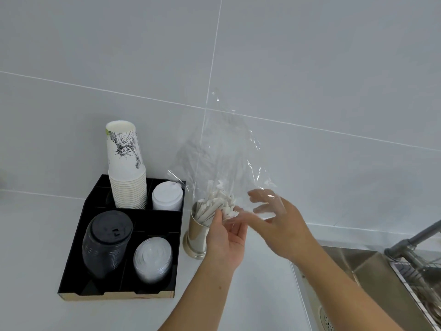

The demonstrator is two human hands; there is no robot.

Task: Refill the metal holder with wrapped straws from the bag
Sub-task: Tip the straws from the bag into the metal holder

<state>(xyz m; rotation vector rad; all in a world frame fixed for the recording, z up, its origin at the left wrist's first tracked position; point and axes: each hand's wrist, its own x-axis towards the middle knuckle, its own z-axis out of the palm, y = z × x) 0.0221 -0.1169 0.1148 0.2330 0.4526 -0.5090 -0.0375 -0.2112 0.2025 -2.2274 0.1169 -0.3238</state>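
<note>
A clear plastic bag is turned upside down over the metal holder, its empty end pointing up against the wall. White wrapped straws lean out of the bag's mouth into the holder. My left hand pinches the bag's lower edge beside the straw ends, just right of the holder. My right hand holds the bag's right side through the film, fingers spread.
A black organiser tray stands left of the holder with stacked paper cups, white lids, black lids and clear lids. A steel sink with a grey tap lies at the right.
</note>
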